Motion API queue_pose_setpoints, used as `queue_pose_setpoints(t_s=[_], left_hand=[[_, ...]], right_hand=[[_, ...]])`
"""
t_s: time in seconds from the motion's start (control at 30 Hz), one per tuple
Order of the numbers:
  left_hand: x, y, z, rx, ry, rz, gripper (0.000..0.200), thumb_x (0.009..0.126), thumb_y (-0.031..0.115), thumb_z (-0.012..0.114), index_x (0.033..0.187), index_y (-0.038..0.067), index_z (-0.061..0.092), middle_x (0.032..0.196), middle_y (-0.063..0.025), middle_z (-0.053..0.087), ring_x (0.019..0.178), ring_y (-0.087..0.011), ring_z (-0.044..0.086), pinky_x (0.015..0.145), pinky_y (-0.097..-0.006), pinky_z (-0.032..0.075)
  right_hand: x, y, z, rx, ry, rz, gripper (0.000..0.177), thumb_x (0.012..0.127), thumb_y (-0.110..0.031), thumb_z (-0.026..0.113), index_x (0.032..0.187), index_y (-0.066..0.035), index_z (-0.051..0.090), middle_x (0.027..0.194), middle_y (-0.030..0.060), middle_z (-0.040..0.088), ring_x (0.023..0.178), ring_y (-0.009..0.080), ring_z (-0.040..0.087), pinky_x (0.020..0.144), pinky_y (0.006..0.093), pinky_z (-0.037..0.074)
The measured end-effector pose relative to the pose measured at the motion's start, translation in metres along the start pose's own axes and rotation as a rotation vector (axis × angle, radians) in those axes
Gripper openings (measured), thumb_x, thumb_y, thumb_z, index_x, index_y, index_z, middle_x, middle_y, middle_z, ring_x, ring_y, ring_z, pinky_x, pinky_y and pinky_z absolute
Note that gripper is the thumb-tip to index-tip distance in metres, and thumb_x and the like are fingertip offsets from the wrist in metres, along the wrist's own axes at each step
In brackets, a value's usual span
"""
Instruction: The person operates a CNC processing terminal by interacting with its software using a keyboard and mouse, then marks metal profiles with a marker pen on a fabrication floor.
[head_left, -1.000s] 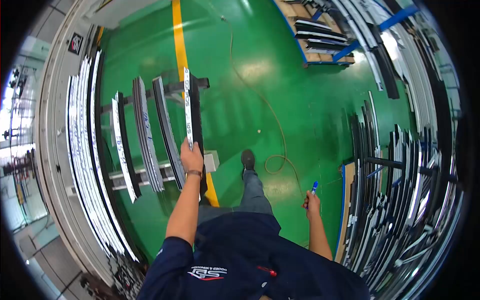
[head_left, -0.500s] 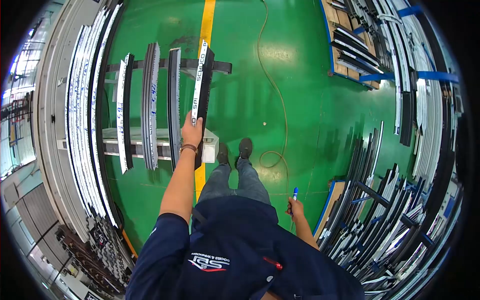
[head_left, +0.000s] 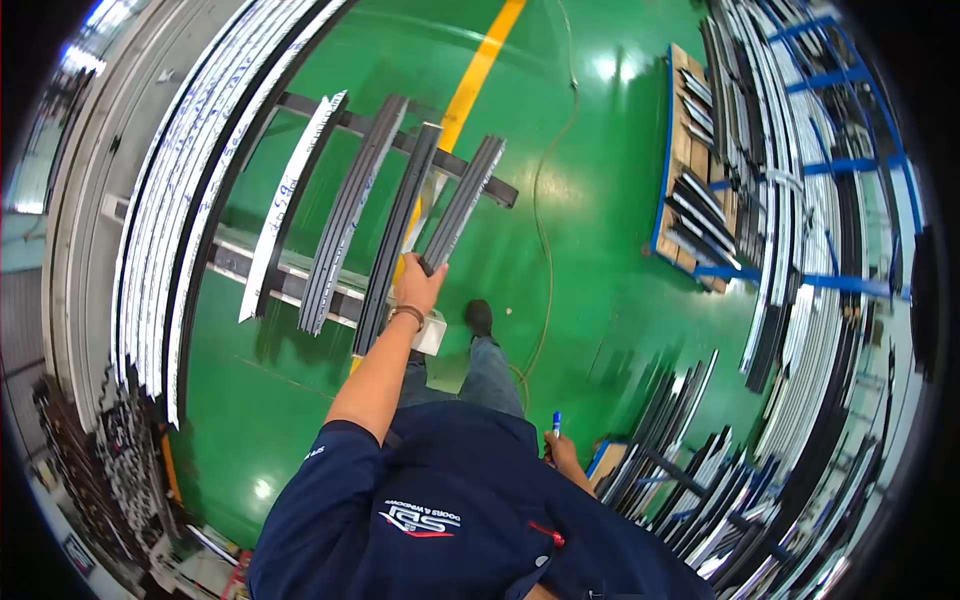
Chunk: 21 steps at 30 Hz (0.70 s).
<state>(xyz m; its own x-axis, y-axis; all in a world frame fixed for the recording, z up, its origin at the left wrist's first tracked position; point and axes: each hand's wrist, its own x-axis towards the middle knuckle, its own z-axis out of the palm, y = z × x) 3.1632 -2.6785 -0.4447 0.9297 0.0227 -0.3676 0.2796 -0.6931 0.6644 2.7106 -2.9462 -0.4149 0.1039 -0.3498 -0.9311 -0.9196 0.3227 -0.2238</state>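
Observation:
My left hand [head_left: 418, 287] grips the near end of a long dark metal profile [head_left: 462, 203], the rightmost of several profiles lying side by side across a low rack [head_left: 300, 105]. A strap sits on that wrist. My right hand [head_left: 560, 452] hangs low at my side and holds a blue marker [head_left: 555, 423] pointing up. My feet stand on the green floor just right of the rack.
Long white and black profiles [head_left: 170, 210] are stacked along the left wall. Blue racks with more profiles [head_left: 790, 230] fill the right side, a wooden pallet [head_left: 690, 170] among them. A yellow line [head_left: 480, 65] and a loose cable [head_left: 548, 250] run over the floor.
The view has swung so the rack now lies slanted. The profile in my left hand has turned over, so its white lettered face no longer shows. The right hand stays low with the marker.

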Motion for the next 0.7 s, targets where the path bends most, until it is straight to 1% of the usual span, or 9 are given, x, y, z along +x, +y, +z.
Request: queue_pose_setpoints(t_s=[0.07,0.17,0.27,0.33,0.37,0.43,0.5,0.53,0.7], left_hand=[[-0.006,0.012,0.002,0.047,0.032,-0.041,0.066,0.083,0.048,0.079,0.123,0.006,0.046,0.100,-0.0222,0.071,0.095,-0.0447,0.069,0.081,-0.0538,0.052],[-0.008,0.032,0.001,0.038,-0.004,-0.170,0.070,0.077,0.040,0.086,0.124,0.005,0.048,0.112,-0.0232,0.068,0.107,-0.0434,0.065,0.092,-0.0521,0.050],[-0.003,0.012,0.034,0.056,0.213,-0.054,0.075,0.069,0.035,0.092,0.124,0.006,0.050,0.113,-0.0225,0.065,0.111,-0.0426,0.061,0.094,-0.0499,0.049],[0.001,0.012,0.041,0.088,0.251,-0.052,0.076,0.065,0.032,0.094,0.123,0.005,0.054,0.117,-0.0216,0.062,0.114,-0.0419,0.057,0.096,-0.0489,0.047],[0.003,0.013,0.045,0.102,0.266,-0.050,0.076,0.064,0.031,0.095,0.123,0.004,0.056,0.119,-0.0212,0.060,0.115,-0.0416,0.055,0.098,-0.0484,0.047],[0.008,0.022,0.044,0.118,0.351,-0.044,0.068,0.065,0.028,0.093,0.119,0.003,0.061,0.112,-0.0179,0.059,0.111,-0.0409,0.055,0.096,-0.0487,0.046],[0.011,0.034,0.046,0.199,0.411,-0.056,0.059,0.070,0.027,0.091,0.115,0.005,0.059,0.114,-0.0166,0.058,0.112,-0.0378,0.054,0.095,-0.0497,0.045],[0.011,0.040,0.046,0.217,0.429,-0.072,0.058,0.071,0.026,0.090,0.115,0.006,0.058,0.113,-0.0157,0.057,0.112,-0.0372,0.054,0.095,-0.0493,0.045],[0.007,0.048,0.053,0.225,0.469,-0.111,0.055,0.072,0.023,0.088,0.116,0.009,0.058,0.113,-0.0125,0.056,0.110,-0.0350,0.054,0.093,-0.0487,0.044]], right_hand=[[0.011,-0.020,-0.011,-0.068,-0.023,-0.027,0.028,0.096,-0.033,0.069,0.087,-0.009,0.057,0.067,0.0026,0.053,0.048,0.0155,0.052,0.049,0.0366,0.053],[0.029,-0.068,-0.042,-0.155,-0.036,-0.044,0.028,0.096,-0.033,0.070,0.088,-0.009,0.057,0.066,0.0027,0.053,0.048,0.0153,0.051,0.048,0.0358,0.051],[0.056,-0.135,-0.076,-0.175,-0.034,-0.092,0.029,0.096,-0.034,0.070,0.089,-0.009,0.057,0.065,0.0025,0.053,0.047,0.0147,0.051,0.046,0.0350,0.049],[0.075,-0.185,-0.105,-0.154,-0.016,-0.172,0.029,0.096,-0.034,0.070,0.090,-0.009,0.057,0.065,0.0023,0.052,0.047,0.0142,0.050,0.046,0.0346,0.048],[0.083,-0.210,-0.117,-0.161,-0.020,-0.225,0.031,0.098,-0.039,0.067,0.093,-0.009,0.058,0.066,0.0014,0.052,0.048,0.0141,0.050,0.048,0.0327,0.048],[0.086,-0.253,-0.131,-0.165,-0.010,-0.301,0.037,0.100,-0.046,0.062,0.098,-0.009,0.059,0.067,0.0005,0.053,0.049,0.0138,0.050,0.050,0.0310,0.049],[0.091,-0.289,-0.138,-0.169,0.006,-0.364,0.042,0.101,-0.051,0.056,0.101,-0.009,0.059,0.068,0.0006,0.054,0.049,0.0134,0.050,0.049,0.0312,0.049],[0.096,-0.301,-0.138,-0.181,-0.028,-0.380,0.048,0.102,-0.056,0.051,0.108,-0.009,0.056,0.070,0.0014,0.056,0.050,0.0136,0.050,0.050,0.0306,0.049],[0.095,-0.360,-0.104,-0.345,-0.153,-0.620,0.031,0.100,-0.033,0.062,0.115,-0.007,0.053,0.074,0.0031,0.059,0.060,0.0113,0.054,0.054,0.0274,0.049]])
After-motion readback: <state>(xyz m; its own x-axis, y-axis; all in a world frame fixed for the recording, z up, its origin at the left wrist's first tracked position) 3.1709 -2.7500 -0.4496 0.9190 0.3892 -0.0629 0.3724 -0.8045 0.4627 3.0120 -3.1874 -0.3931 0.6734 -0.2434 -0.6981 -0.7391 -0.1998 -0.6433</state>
